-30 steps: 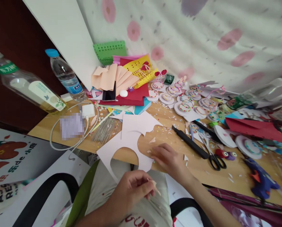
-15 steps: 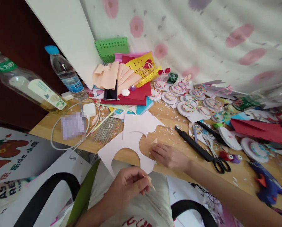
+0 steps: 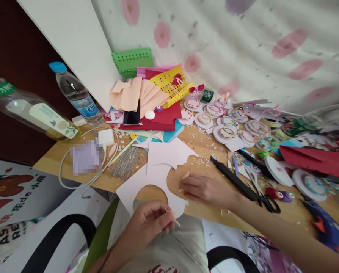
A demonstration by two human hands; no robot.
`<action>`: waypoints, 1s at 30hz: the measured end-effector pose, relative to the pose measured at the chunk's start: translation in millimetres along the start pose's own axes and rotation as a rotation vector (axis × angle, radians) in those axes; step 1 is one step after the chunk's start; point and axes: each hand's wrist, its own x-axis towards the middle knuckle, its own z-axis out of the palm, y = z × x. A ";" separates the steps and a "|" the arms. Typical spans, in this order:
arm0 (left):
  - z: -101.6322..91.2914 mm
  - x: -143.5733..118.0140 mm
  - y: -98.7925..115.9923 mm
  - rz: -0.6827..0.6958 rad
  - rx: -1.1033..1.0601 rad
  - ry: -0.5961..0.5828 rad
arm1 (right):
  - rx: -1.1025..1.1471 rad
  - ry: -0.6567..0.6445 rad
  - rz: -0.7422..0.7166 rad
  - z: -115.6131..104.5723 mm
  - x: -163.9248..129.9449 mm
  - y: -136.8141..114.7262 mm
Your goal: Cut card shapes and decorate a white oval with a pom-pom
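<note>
Where hands meet, thin paper scrap (image 3: pixel 173 218), smooth white cut-out sheet (image 3: pixel 155 178).

Both arms come into view bare from wrist to elbow, no sleeves showing, no watch, no bracelet, no rings that can be made out. The left hand (image 3: pixel 149 222) shows fairly long nails, the thumbnail tapering to a point; whether they are painted is too blurred to tell. The right hand (image 3: pixel 205 188) has its nails mostly hidden. Down at the bottom edge there is a pale grey-beige top, softly creased across the front, with a bit of red lettering or print just peeking in at the lower rim, too cropped to read. A strip of olive-green cloth runs along its left side, though whether that is part of the clothing is unclear.
</note>
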 end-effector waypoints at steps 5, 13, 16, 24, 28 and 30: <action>-1.4 4.1 7.8 -0.022 0.003 0.014 | -0.151 -0.022 -0.042 7.1 1.6 -9.2; -0.9 6.5 2.1 -0.034 0.005 0.007 | -0.211 0.006 -0.100 18.9 -3.5 -3.9; -0.7 7.3 -0.2 -0.024 0.030 -0.014 | -0.226 0.009 -0.132 21.3 -6.4 -2.2; -1.1 6.8 -1.0 -0.013 0.025 -0.020 | -0.226 -0.005 -0.128 24.8 -9.4 0.8; -1.0 6.8 -1.0 -0.015 0.018 -0.011 | -0.240 0.004 -0.136 25.7 -8.7 1.8; -1.0 6.6 -1.7 -0.019 0.012 -0.012 | -0.238 0.005 -0.132 25.5 -8.1 1.9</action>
